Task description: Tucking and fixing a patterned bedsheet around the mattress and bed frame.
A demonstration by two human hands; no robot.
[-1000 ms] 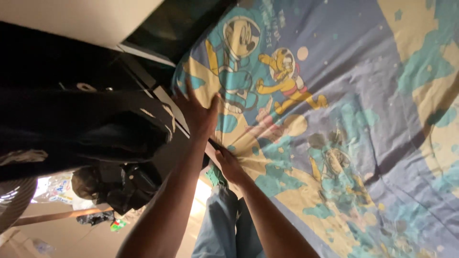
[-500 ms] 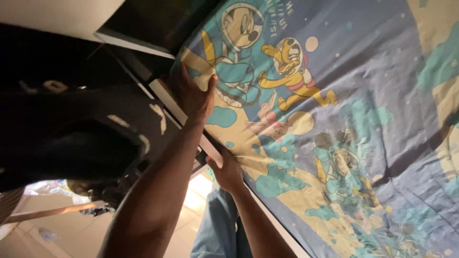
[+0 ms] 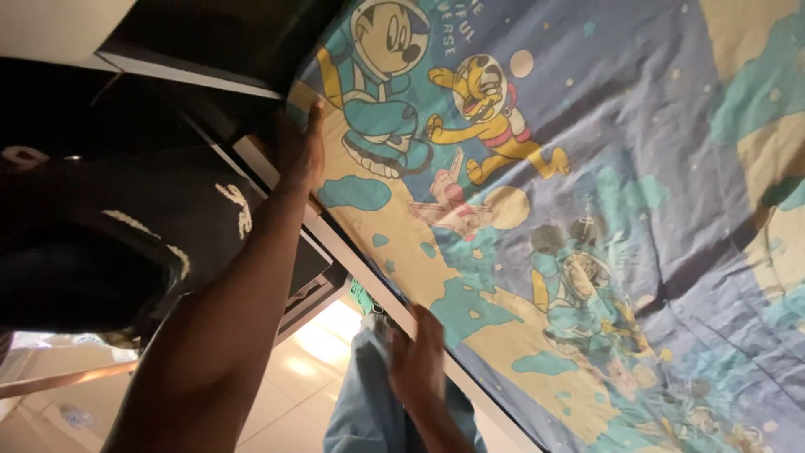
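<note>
Along the left edge of the blue cartoon-printed bed sheet point(image 3: 587, 210), which fills the centre and right of the frame, both hands work the fabric border. The left hand point(image 3: 300, 151) sits in the upper left-centre, its forearm rising steeply from the lower left; its fingers point(image 3: 315, 117) lie flat and spread against the sheet's yellow-and-blue margin, pressing it where it meets the white bed frame edge point(image 3: 335, 243), a released, open-palmed touch rather than a grasp. The right hand point(image 3: 417, 361) is at the lower centre, wrist coming up from the bottom edge, fingers curled over the sheet's border just beside the frame edge; whether it pinches the cloth or only presses it cannot be told. Below it hangs a blue denim trouser leg point(image 3: 369, 403) over a pale tiled floor point(image 3: 293, 377). Dark black fabric with white marks point(image 3: 168, 226) fills the left of the frame.

Compared with half a second ago, the left hand has slid higher along the sheet's edge, and the two hands now lie further apart; the right hand keeps its place low on the border.
</note>
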